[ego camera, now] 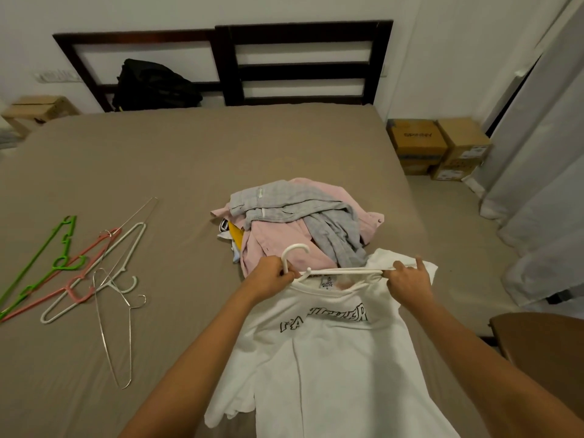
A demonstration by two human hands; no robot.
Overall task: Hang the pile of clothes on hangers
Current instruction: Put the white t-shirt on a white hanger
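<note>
A white T-shirt (335, 355) with black outlined lettering lies flat on the bed in front of me. A white plastic hanger (295, 251) sits at its collar, hook up, one arm running along the neckline. My left hand (273, 275) grips the hanger below the hook. My right hand (407, 279) pinches the shirt's right shoulder over the hanger's arm, index finger raised. Just beyond lies the pile of clothes (297, 222), pink and grey garments on top.
Spare hangers (91, 273) in green, pink, white and bare wire lie on the taupe bed sheet (189, 153) at the left. A black bag (151, 85) leans on the dark headboard. Cardboard boxes (439, 147) stand on the floor at right, beside curtains.
</note>
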